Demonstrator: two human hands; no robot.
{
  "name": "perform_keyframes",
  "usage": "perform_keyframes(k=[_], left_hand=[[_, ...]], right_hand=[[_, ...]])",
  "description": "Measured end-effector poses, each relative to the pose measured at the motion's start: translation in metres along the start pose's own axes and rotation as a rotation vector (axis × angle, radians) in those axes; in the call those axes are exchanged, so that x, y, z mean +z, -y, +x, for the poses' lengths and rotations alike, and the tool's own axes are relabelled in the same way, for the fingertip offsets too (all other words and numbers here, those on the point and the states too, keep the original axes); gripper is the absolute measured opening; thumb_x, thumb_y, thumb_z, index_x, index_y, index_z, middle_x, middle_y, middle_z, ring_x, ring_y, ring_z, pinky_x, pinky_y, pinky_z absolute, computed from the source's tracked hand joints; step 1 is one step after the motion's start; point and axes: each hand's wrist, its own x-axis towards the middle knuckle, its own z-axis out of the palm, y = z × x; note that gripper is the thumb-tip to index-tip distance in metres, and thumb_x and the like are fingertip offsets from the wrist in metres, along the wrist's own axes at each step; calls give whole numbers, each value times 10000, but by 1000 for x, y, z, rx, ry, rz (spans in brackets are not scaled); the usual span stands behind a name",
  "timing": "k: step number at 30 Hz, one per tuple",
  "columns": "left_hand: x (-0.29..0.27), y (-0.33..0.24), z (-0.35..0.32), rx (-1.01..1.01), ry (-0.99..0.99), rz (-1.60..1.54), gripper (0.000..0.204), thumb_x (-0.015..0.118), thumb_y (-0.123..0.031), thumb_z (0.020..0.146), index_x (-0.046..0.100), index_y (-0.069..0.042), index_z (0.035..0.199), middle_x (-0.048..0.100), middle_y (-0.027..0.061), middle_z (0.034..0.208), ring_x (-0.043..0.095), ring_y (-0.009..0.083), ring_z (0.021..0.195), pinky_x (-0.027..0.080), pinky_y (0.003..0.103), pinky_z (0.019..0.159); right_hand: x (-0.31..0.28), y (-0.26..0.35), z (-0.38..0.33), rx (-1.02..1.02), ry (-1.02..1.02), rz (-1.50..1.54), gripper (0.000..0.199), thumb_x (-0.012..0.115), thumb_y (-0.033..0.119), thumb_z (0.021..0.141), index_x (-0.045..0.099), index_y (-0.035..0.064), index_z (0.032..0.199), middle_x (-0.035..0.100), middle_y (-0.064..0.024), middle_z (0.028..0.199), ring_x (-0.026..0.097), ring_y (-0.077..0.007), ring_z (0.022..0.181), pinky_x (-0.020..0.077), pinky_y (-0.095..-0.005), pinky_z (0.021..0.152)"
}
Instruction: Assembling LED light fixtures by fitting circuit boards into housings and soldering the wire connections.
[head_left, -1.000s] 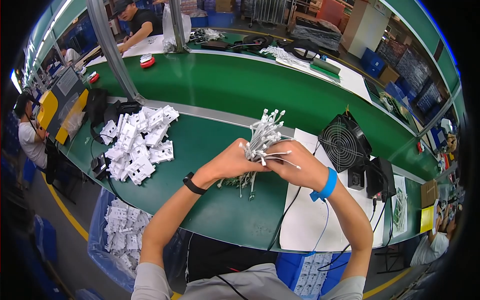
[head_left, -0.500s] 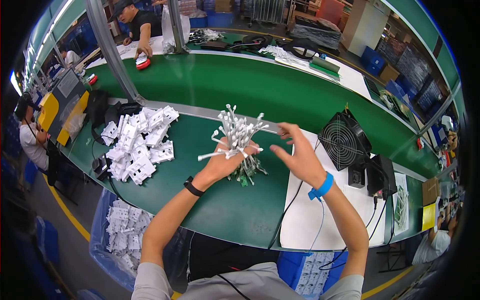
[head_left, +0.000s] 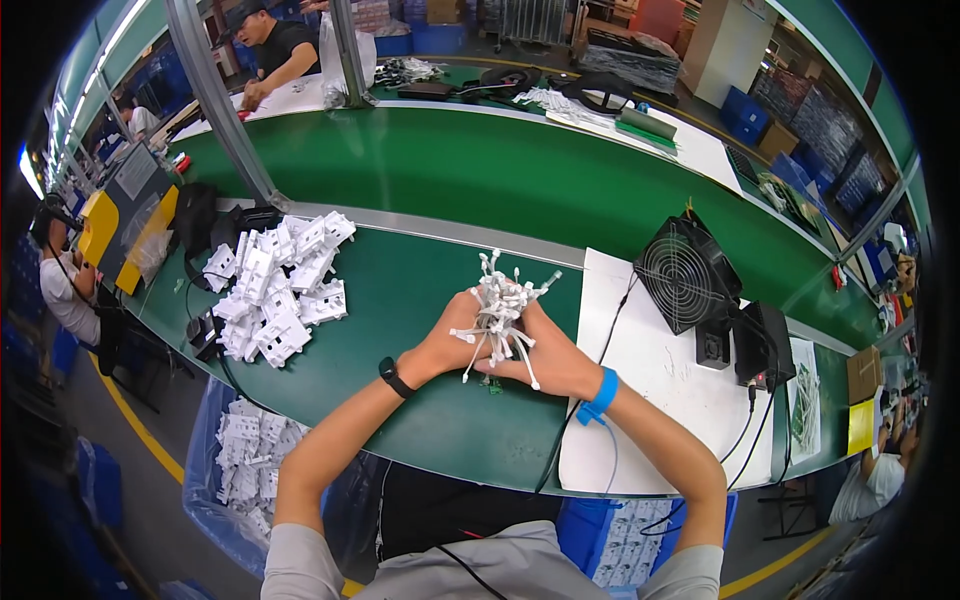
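The right hand point(head_left: 553, 360), previously apart, is now joining the left hand point(head_left: 447, 337) in gripping the white-tipped cable bundle point(head_left: 502, 312) between them, apparently steadying it

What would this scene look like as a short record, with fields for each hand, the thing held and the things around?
Left hand: grips the cables from the left; black band on wrist
Right hand: grips them from the right; blue strap on wrist
Held: white cables, bunched, ends splayed
Table: green
Left on table: pile of white parts
Right on table: white sheet, black fan
Below, left: blue bin of white parts
Across: person in black
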Motion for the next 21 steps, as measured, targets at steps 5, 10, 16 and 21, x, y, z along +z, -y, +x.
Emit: perform_keyframes(k=[5,10,16,21], left_hand=[[9,5,1,122,-53,147,271,737,-108,810,657,11,1040,691,146,989,655,283,909,538,387,834],[9,-11,9,-36,-69,16,198,691,-43,854,660,14,1040,711,123,982,658,216,890,542,368,840],[14,19,8,-123,-76,-118,303,709,-111,911,620,19,1170,689,107,1123,633,168,1036,524,352,933],[14,7,5,55,-206,66,325,737,-135,906,638,17,1175,697,83,1036,641,160,955,543,359,872]], right_hand=[[30,-10,21,-185,-384,71,425,791,130,852,650,-30,1220,693,-161,1087,670,-277,1060,526,-361,924],[33,4,35,-171,-503,185,208,698,7,816,735,-7,1020,700,-180,1058,643,-346,987,509,-408,914],[27,-24,47,-222,-452,72,216,693,145,973,729,-17,1113,751,-70,1018,661,-124,933,528,-306,840],[7,38,29,-122,-295,63,538,773,156,905,573,-22,1372,705,-120,1134,662,-164,1045,525,-321,923]])
